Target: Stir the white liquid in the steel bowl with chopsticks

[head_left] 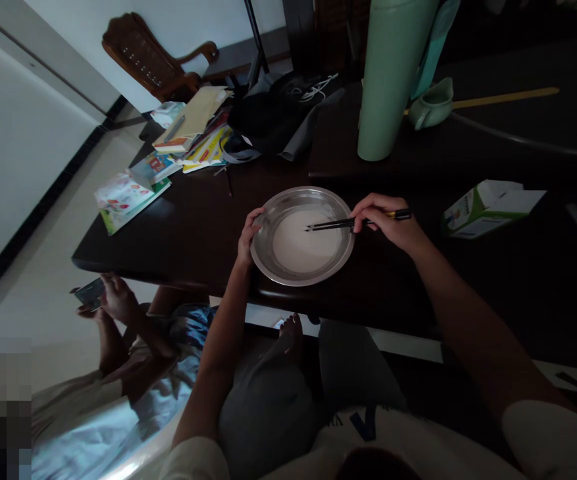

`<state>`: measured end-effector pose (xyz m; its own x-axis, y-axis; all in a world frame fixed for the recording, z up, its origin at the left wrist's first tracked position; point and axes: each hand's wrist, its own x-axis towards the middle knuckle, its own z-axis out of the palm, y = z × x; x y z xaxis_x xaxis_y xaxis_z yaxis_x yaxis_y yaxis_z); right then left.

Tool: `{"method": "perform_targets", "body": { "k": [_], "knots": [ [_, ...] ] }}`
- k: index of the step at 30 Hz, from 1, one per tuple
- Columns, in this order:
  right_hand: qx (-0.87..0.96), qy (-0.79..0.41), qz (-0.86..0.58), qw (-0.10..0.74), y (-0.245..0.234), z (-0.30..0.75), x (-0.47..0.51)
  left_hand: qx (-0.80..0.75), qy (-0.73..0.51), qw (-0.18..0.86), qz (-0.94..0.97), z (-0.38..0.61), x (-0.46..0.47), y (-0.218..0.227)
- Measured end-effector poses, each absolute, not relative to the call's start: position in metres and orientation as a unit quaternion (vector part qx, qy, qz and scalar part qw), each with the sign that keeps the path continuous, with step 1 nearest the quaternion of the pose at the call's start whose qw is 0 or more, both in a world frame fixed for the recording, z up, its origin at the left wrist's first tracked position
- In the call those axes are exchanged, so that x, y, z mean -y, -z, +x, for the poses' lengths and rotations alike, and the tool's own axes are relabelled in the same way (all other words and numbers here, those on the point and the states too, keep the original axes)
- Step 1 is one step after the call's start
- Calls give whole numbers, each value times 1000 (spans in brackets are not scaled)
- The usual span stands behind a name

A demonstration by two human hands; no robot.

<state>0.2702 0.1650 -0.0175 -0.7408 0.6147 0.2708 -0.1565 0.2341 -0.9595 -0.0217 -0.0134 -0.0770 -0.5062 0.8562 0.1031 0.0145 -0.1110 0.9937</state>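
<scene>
A round metal bowl [273, 261] with a pale white liquid in it stands on the dark table [193, 227] near its front edge. My left hand [248, 235] grips the bowl's left rim, fingers curled over it. My right hand [387, 220] is closed round a pair of dark chopsticks [341, 225]. Their tips reach over the bowl's middle, at or just above the white liquid.
A tall green flask [388, 87] and a green cup [433, 103] stand behind the bowl. A small carton [488, 208] lies at the right. Books and papers [168, 160] and dark cloth [278, 113] cover the far left. Another person [118, 313] sits at the left, holding a phone.
</scene>
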Motion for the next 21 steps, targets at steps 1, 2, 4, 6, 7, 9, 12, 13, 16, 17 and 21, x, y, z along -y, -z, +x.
{"method": "perform_targets", "body": {
  "k": [1, 2, 4, 6, 7, 9, 12, 13, 16, 17, 21],
  "knots": [
    [707, -607, -161, 325, 17, 271, -165, -582, -644, 326, 375, -22, 13, 77],
    [703, -615, -159, 319, 17, 271, -165, -584, -643, 324, 376, -22, 13, 77],
    [710, -625, -143, 291, 17, 269, -161, -587, -638, 318, 383, -23, 13, 77],
    [732, -616, -126, 262, 18, 268, -158, -590, -635, 311, 389, -23, 13, 77],
    [743, -605, -123, 256, 18, 267, -157, -592, -635, 308, 390, -23, 13, 77],
    [752, -588, -131, 268, 18, 267, -158, -593, -638, 306, 384, -22, 13, 76],
    [721, -597, -156, 315, 18, 269, -163, -594, -643, 313, 368, -20, 13, 75],
    [708, -606, -159, 326, 17, 270, -164, -594, -644, 315, 366, -20, 13, 75],
    [693, -632, -149, 315, 18, 270, -163, -593, -644, 316, 365, -19, 14, 74],
    [699, -635, -140, 297, 18, 269, -162, -592, -645, 318, 364, -20, 14, 74],
    [737, -607, -126, 269, 20, 267, -159, -593, -646, 317, 361, -21, 13, 76]
  ]
}}
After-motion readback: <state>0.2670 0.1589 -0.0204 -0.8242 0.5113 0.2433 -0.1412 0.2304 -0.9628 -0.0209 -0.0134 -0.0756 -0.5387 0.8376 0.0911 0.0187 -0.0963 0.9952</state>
